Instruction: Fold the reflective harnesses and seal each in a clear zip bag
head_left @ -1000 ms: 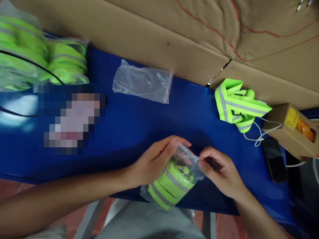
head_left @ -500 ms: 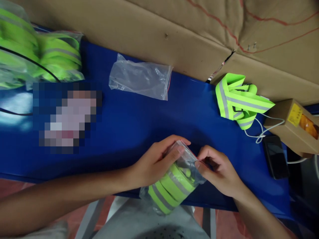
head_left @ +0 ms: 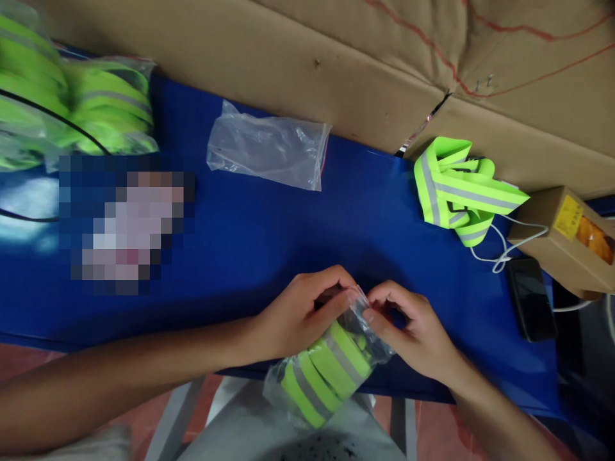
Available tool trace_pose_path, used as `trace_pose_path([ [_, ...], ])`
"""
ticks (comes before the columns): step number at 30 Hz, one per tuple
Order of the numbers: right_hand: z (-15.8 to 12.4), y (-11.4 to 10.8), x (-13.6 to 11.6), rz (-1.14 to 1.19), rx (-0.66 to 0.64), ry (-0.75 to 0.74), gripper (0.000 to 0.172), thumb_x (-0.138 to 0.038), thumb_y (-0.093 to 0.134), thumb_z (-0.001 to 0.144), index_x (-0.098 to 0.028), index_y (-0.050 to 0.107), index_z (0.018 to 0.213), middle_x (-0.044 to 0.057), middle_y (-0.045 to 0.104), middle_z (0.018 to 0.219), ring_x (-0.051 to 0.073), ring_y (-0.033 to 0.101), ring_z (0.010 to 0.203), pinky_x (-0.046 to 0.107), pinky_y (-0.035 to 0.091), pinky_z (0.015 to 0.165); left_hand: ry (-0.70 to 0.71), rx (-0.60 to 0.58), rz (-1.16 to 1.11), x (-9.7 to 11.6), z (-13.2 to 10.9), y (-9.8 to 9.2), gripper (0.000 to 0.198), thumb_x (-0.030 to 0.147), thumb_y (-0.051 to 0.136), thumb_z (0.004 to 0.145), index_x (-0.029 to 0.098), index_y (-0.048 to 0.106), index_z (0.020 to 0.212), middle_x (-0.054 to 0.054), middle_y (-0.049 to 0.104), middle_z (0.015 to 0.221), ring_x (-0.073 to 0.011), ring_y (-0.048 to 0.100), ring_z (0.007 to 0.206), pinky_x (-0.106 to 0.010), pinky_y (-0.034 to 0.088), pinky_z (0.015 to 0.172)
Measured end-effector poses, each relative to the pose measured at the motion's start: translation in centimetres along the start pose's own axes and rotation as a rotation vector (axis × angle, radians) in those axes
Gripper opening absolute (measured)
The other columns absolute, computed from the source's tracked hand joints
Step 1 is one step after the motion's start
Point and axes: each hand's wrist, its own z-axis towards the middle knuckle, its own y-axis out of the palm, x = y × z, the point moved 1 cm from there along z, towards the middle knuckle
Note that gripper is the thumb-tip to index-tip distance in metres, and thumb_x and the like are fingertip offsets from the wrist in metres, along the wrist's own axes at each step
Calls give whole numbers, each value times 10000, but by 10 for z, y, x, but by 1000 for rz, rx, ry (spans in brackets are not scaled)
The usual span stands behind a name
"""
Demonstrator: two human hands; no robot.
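Observation:
A clear zip bag (head_left: 369, 333) hangs tilted over the table's front edge, with a rolled yellow-green reflective strap (head_left: 331, 368) inside. My left hand (head_left: 307, 310) pinches the bag's top edge between thumb and fingers. Close beside it, my right hand (head_left: 410, 326) grips the same edge, thumb and forefinger pressed together on the plastic. The two hands' fingertips nearly meet at the bag's mouth. Whether the zip is closed there cannot be seen.
Farther back lies a flat clear zip bag (head_left: 269, 150). A loose reflective strap (head_left: 461, 192) rests at right, near a white cable (head_left: 504, 253), a phone (head_left: 531, 301) and a cardboard box (head_left: 562, 237). Bagged straps (head_left: 110, 102) are heaped at left by a blurred-out patch (head_left: 139, 224).
My left fingers have curled and slid right along the bag's top edge, closer to my right hand. The bag's mouth is now bunched between both hands.

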Motion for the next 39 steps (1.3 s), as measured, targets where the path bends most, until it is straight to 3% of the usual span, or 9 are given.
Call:
trace_pose_path([
  [9, 1, 10, -2, -75, 32, -108, 64, -270, 636, 1025, -244, 583, 1002, -74, 590, 703, 63, 547, 586, 181, 437, 560, 20, -65, 106, 4, 2, -1, 197, 320, 589, 1022, 160, 685, 961, 20, 662, 773, -80, 567, 659, -201, 424, 603],
  [13, 1, 11, -3, -185, 52, -178, 22, -237, 589, 1046, -234, 571, 1034, -45, 637, 793, 73, 596, 658, 195, 470, 631, 7, -74, 128, 1, 2, -2, 228, 345, 581, 1034, 161, 698, 965, 2, 696, 806, -99, 606, 694, -212, 430, 611],
  [17, 1, 8, -2, -219, 60, -188, 23, -214, 561, 1052, -237, 562, 1056, -14, 677, 880, 95, 646, 736, 215, 499, 687, 97, -45, 144, 2, 2, -3, 210, 286, 530, 1068, 174, 703, 1031, 1, 726, 891, -88, 649, 764, -196, 471, 699],
  [23, -4, 8, -7, -205, 5, -236, 49, -199, 552, 1056, -247, 555, 1050, -39, 663, 810, 73, 612, 631, 200, 448, 586, 186, -24, 174, 5, -3, -1, 248, 264, 497, 1080, 164, 675, 939, 9, 680, 816, -80, 615, 706, -188, 461, 665],
  [27, -2, 6, -2, -167, 70, -235, 25, -237, 617, 1031, -239, 599, 1014, -56, 631, 749, 64, 573, 606, 195, 427, 572, 257, -14, 198, 5, -4, -1, 205, 232, 508, 1070, 167, 687, 994, -13, 727, 903, -92, 677, 799, -190, 502, 743],
  [33, 8, 2, 10, 44, 40, -69, 247, -398, 628, 1017, -193, 629, 879, -28, 630, 757, 82, 569, 649, 209, 447, 600, 280, 65, 266, 6, 1, -3, 218, 256, 508, 1063, 166, 695, 995, -16, 736, 882, -101, 666, 766, -201, 501, 709],
  [39, 11, 3, 11, -1, 154, -128, 330, -487, 636, 996, -184, 609, 865, -39, 557, 712, 85, 479, 616, 223, 381, 574, 310, 49, 223, 1, 9, -5, 272, 383, 548, 1051, 154, 693, 1030, -28, 720, 906, -110, 651, 768, -215, 489, 705],
])
